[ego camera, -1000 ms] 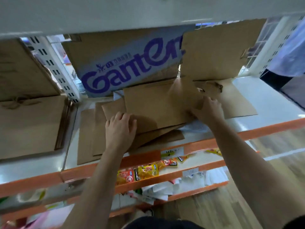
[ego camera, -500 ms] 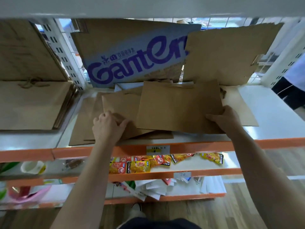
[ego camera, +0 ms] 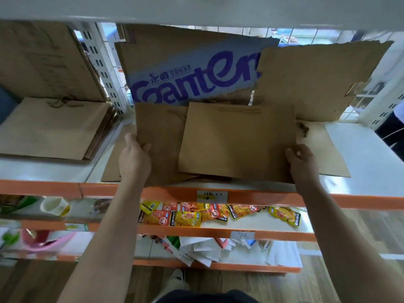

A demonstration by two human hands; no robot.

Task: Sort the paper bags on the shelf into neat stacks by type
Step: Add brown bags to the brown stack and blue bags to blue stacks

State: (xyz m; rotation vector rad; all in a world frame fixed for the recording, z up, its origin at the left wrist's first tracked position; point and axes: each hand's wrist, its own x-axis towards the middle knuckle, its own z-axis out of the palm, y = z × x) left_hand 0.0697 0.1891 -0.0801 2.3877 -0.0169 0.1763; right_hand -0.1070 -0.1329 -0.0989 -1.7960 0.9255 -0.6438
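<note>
The top bag (ego camera: 238,141) is gripped by the right hand (ego camera: 302,162), the left bag (ego camera: 160,136) by the left hand (ego camera: 134,158). Others could be pulled off the shelf's (ego camera: 360,158) front edge.

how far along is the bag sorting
Done: a neat stack lies in the left bay. In hand: the left hand grips the left bag, the right hand the top bag overlapping it. Left: loose bags underneath and a flat bag to the right.
</note>
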